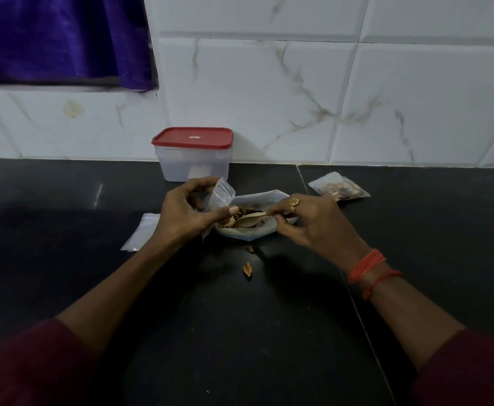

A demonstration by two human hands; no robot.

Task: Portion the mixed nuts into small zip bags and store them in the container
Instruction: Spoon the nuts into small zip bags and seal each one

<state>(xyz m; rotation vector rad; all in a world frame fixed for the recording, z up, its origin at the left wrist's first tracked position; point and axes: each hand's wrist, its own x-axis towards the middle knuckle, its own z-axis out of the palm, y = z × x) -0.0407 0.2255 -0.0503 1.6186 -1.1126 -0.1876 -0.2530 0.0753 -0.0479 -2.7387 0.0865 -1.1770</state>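
Two spilled nuts [247, 270] lie nearest; beyond, right hand [307, 221] pinches a spoon [247, 220] lying crosswise in the nut pouch [254, 213], bowl pointing left toward the small bag [221, 195] gripped by left hand [185, 210].

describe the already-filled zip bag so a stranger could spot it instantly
Start at the red-lidded container against the tiled wall, then look right along the black counter. Past the counter seam lies the filled zip bag, beyond the right hand. Unlike the flat empty bags at left, it bulges with brown nuts and lies alone, untouched.
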